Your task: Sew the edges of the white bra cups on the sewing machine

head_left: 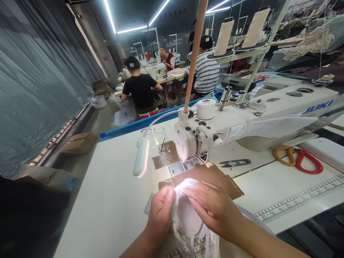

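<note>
My left hand is closed on the left edge of a white padded fabric piece, thumb on top. My right hand pinches the same piece along its upper edge from the right. White lace hangs from the piece below my hands. The piece lies on the table just in front of the presser foot of a white JUKI sewing machine. A brown taped patch on the table shows under the fabric.
Thread snips and scissors with red and yellow handles lie to the right of the needle. A gooseneck lamp hangs left of the machine, with eyeglasses behind it. Thread cones stand above. People sit at machines further back. Cardboard boxes sit on the floor at the left.
</note>
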`<state>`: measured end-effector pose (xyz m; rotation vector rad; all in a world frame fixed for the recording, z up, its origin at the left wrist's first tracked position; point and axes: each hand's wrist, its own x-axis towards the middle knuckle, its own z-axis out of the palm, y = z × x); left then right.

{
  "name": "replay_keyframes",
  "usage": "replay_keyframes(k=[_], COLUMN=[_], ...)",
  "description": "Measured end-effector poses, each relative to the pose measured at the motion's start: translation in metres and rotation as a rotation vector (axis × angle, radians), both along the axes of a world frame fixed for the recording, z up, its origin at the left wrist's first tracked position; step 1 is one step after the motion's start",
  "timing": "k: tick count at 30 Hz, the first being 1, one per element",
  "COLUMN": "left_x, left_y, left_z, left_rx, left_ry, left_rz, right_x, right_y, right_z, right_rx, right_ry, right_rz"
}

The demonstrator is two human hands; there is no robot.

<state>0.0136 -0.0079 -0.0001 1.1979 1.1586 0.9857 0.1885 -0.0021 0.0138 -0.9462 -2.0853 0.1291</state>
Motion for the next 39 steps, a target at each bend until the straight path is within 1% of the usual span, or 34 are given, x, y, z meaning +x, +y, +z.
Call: replay_keyframes(k=[7, 14, 21, 27, 31, 35, 39], left_x=[-0.001, 0.000, 0.000, 0.000, 0.001, 0.001, 0.001], left_y=[-0.001, -0.001, -0.001, -0.001, -0.001, -0.001, -0.003], left_z=[-0.001, 0.000, -0.002, -0.002, -0.001, -0.002, -0.001], left_rx=[0.001, -0.009, -0.015, -0.007, -0.008, -0.007, 0.040], left_ry=[-0.002, -0.001, -0.007, 0.000, -0.013, -0.012, 0.031], left_rz=[0.011, 0.002, 0.005, 0.008, 0.001, -0.009, -0.008], right_x=[-0.001, -0.003, -0.005, -0.007, -0.008, -0.011, -0.014], right_y=[0.001, -0.001, 0.000, 0.000, -0.002, -0.004, -0.006], right_z=[0.001, -0.003, -0.002, -0.003, -0.001, -0.001, -0.004], right_rx=[0.000, 0.039, 0.041, -0.003, -0.033, -0.088, -0.173], right_ry=[-0.041, -0.020, -0.009, -0.015, -0.049, -0.055, -0.042], right_rz=[-0.008, -0.032, -0.044, -0.037, -0.062, -0.094, -0.113])
